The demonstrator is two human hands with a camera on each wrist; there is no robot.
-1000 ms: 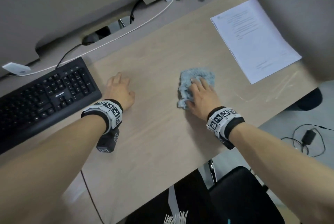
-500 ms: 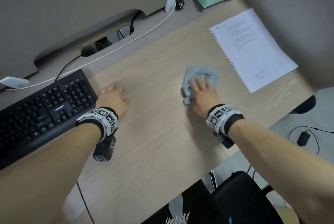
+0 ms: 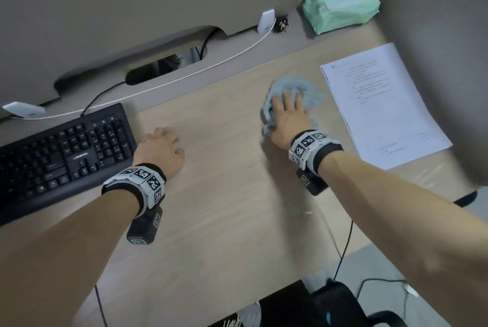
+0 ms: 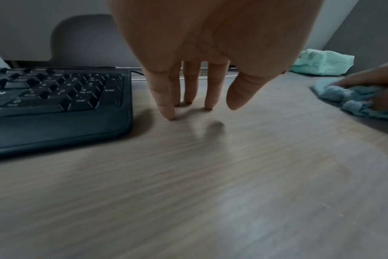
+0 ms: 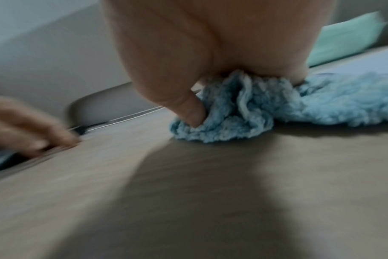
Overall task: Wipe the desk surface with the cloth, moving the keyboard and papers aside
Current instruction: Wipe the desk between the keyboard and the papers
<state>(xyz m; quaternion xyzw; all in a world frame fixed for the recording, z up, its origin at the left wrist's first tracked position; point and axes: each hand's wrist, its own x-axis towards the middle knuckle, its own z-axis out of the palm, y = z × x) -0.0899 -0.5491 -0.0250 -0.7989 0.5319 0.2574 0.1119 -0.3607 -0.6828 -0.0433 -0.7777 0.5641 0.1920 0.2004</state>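
A crumpled light-blue cloth (image 3: 313,92) lies on the pale wood desk (image 3: 224,215), close to the left edge of the white papers (image 3: 383,107). My right hand (image 3: 287,112) presses flat on the cloth with straight fingers. In the right wrist view its thumb (image 5: 188,108) digs into the cloth (image 5: 244,113). My left hand (image 3: 158,147) rests its fingertips (image 4: 168,110) on the bare desk just right of the black keyboard (image 3: 60,157) and holds nothing.
A green pack of wipes (image 3: 340,5) sits in the far right corner. A white cable (image 3: 211,69) and a cable slot (image 3: 163,65) run along the back. A wall borders the papers on the right. A chair and cords lie beyond the near edge.
My right hand has slid the cloth away from me, up the desk alongside the papers. My left hand stays beside the keyboard.
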